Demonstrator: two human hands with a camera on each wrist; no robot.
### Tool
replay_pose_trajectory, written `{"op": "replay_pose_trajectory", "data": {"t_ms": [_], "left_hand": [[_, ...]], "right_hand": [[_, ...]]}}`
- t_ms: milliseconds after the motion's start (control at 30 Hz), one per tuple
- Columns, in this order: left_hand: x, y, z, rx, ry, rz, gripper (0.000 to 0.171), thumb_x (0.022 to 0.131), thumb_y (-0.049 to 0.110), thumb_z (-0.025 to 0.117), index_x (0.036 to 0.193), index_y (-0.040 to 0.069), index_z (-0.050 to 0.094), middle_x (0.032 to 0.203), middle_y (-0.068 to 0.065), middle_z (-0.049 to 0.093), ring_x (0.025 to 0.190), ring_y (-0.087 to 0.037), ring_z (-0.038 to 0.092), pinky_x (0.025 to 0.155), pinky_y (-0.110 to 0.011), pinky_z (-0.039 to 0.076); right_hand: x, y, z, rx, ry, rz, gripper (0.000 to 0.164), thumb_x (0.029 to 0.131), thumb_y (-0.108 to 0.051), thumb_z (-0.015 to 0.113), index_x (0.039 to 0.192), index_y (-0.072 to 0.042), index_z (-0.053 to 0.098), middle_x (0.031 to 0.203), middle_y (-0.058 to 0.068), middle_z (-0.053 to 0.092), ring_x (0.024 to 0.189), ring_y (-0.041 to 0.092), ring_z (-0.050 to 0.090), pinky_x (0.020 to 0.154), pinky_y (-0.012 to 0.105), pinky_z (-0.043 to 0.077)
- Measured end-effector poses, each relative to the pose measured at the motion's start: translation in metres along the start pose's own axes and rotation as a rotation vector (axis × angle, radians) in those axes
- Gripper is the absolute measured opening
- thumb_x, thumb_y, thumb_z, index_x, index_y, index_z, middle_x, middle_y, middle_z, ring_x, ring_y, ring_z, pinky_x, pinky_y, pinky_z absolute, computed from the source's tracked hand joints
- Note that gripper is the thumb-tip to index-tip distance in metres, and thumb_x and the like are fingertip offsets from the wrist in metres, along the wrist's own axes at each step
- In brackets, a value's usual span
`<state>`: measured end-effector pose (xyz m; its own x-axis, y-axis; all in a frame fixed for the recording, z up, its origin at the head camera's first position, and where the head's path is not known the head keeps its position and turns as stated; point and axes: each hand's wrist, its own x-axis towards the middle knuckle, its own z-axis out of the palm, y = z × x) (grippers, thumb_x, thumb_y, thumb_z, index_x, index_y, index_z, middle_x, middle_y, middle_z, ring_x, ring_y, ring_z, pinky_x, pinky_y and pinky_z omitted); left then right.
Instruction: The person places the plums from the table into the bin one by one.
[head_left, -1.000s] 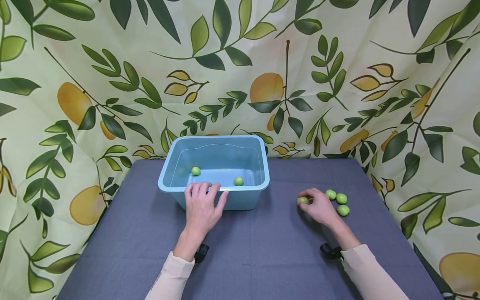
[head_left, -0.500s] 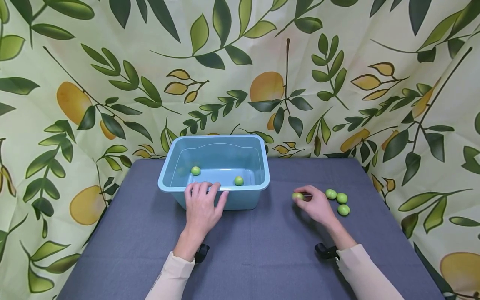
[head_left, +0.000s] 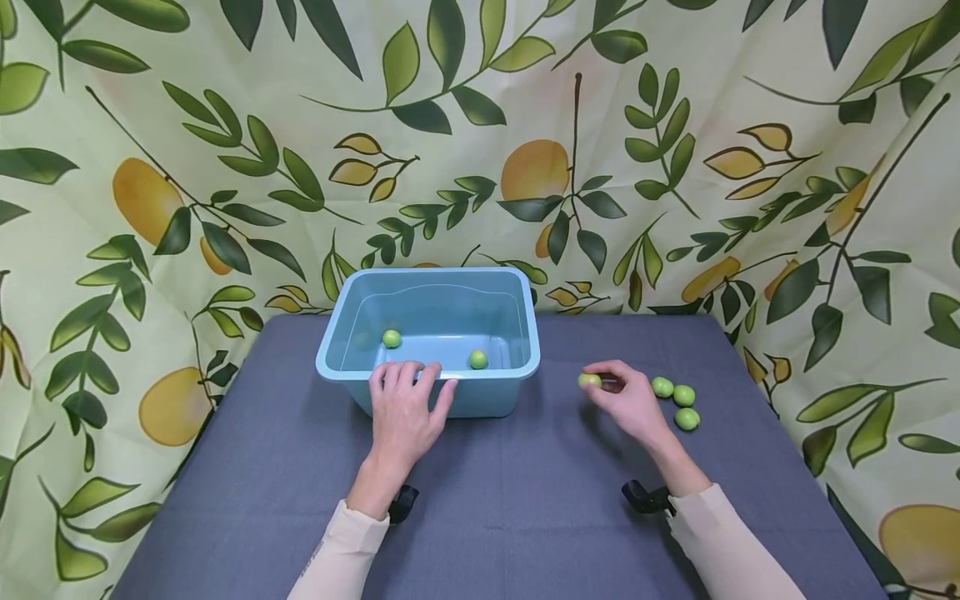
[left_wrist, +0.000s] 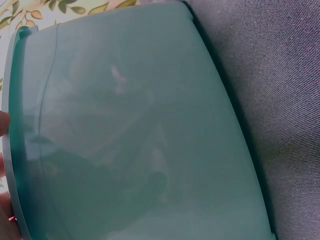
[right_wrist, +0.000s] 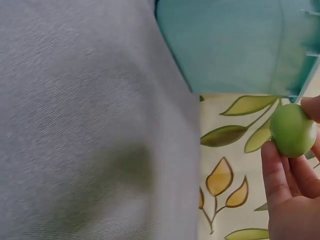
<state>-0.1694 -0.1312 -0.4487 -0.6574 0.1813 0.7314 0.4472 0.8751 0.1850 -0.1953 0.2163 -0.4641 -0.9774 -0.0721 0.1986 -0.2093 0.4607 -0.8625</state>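
My left hand point(head_left: 405, 412) holds the near rim of a light blue plastic tub point(head_left: 442, 398), its fingers bent over the edge. Inside the tub lie two small, smooth green fruits, one at the left point(head_left: 391, 338) and one at the right point(head_left: 478, 359). To the right of the tub, my right hand point(head_left: 628, 402) pinches another green fruit point(right_wrist: 292, 131) between thumb and fingers, above the cloth. Three more green fruits point(head_left: 683, 395) sit close together just right of that hand. The left wrist view shows the tub's outer wall point(left_wrist: 135, 125) and a few fingertips point(left_wrist: 4, 122) at its rim.
A dark grey-blue cloth point(head_left: 502, 517) covers the table. Behind it hangs a pale curtain point(head_left: 450, 150) printed with leaves and orange fruit. Each wrist wears a black strap, the right one point(head_left: 647, 498) plainly visible.
My right hand has lifted its green fruit and moved it left and slightly away from me, toward the tub. My left hand and the tub have stayed in place.
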Motion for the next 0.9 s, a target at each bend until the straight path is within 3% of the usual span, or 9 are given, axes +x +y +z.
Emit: {"op": "replay_pose_trajectory", "data": {"t_ms": [167, 400, 533, 733, 900], "left_hand": [[0.0, 0.0, 0.001, 0.0, -0.005, -0.002, 0.039, 0.103, 0.043, 0.051, 0.108, 0.009, 0.071, 0.099, -0.014, 0.065, 0.095, -0.036, 0.056, 0.096, -0.057, 0.035], [0.0, -0.001, 0.0, 0.006, -0.003, -0.003, 0.041, 0.103, 0.044, 0.05, 0.107, 0.009, 0.072, 0.099, -0.014, 0.065, 0.095, -0.036, 0.057, 0.096, -0.057, 0.036], [0.001, -0.001, 0.0, 0.005, 0.0, 0.003, 0.042, 0.104, 0.044, 0.049, 0.108, 0.009, 0.071, 0.099, -0.014, 0.065, 0.095, -0.036, 0.056, 0.095, -0.058, 0.036], [0.001, 0.0, -0.001, -0.002, -0.016, -0.01, 0.045, 0.104, 0.044, 0.047, 0.108, 0.007, 0.072, 0.1, -0.015, 0.064, 0.096, -0.035, 0.056, 0.096, -0.058, 0.035], [0.001, 0.0, 0.0, 0.0, -0.025, -0.01, 0.045, 0.104, 0.045, 0.047, 0.108, 0.008, 0.072, 0.1, -0.015, 0.064, 0.096, -0.036, 0.056, 0.096, -0.058, 0.035]], "right_hand": [[0.003, -0.012, 0.0, 0.017, 0.013, -0.034, 0.028, 0.093, -0.01, 0.074, 0.118, 0.003, 0.07, 0.115, 0.017, 0.067, 0.103, 0.021, 0.064, 0.084, 0.017, 0.05], [-0.002, -0.057, -0.005, 0.006, 0.021, -0.07, 0.027, 0.092, -0.001, 0.072, 0.115, 0.01, 0.069, 0.114, 0.023, 0.066, 0.101, 0.022, 0.064, 0.089, 0.034, 0.054], [-0.003, -0.073, -0.007, 0.017, 0.021, -0.072, 0.026, 0.092, -0.001, 0.071, 0.115, 0.01, 0.068, 0.113, 0.023, 0.066, 0.1, 0.02, 0.063, 0.088, 0.029, 0.053], [0.007, -0.066, -0.005, 0.064, 0.038, -0.088, 0.027, 0.092, -0.003, 0.073, 0.115, 0.009, 0.069, 0.115, 0.023, 0.066, 0.097, 0.012, 0.062, 0.084, 0.016, 0.05], [0.016, -0.055, -0.002, 0.077, 0.053, -0.111, 0.029, 0.091, -0.008, 0.076, 0.117, 0.004, 0.07, 0.116, 0.017, 0.067, 0.098, 0.006, 0.061, 0.085, 0.016, 0.049]]}}
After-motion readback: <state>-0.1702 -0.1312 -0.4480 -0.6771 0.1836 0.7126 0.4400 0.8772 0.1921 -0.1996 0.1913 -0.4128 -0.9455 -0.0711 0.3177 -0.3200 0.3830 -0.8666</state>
